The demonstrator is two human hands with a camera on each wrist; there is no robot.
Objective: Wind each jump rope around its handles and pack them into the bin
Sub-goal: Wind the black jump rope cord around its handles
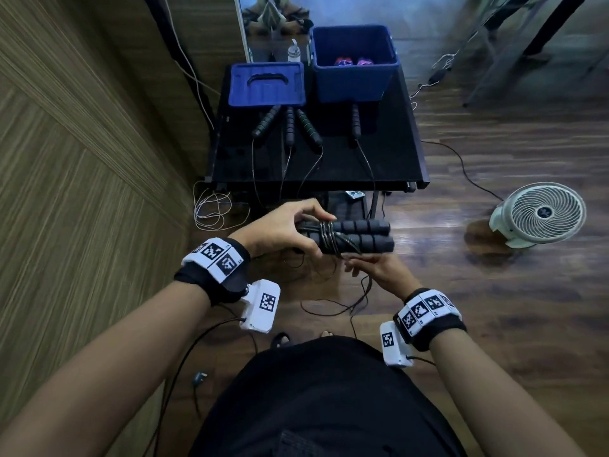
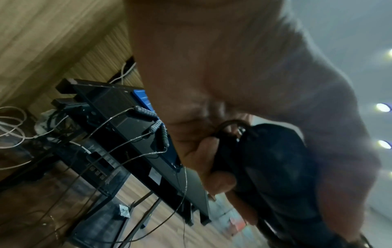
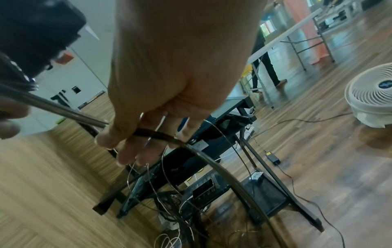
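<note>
The left hand (image 1: 280, 229) grips 2 black foam handles (image 1: 359, 237) held side by side, fingers curled round their ends, in the air in front of the black table (image 1: 389, 166). Several turns of thin rope (image 1: 328, 237) already circle the pair near the hand. Just below the handles, the right hand (image 1: 379, 270) pinches the loose rope between thumb and fingers; in the right wrist view the cord (image 3: 161, 135) runs across the fingertips (image 3: 106, 139) and trails down toward the floor.

On the table lie 4 more handles (image 1: 290, 125), their ropes hanging over the near edge. At the far side of the table stands the blue bin (image 1: 354, 61) with coloured items inside; its lid (image 1: 267, 82) lies flat just to the left of it. A white fan (image 1: 540, 214) sits on the wooden floor to the right of the table
</note>
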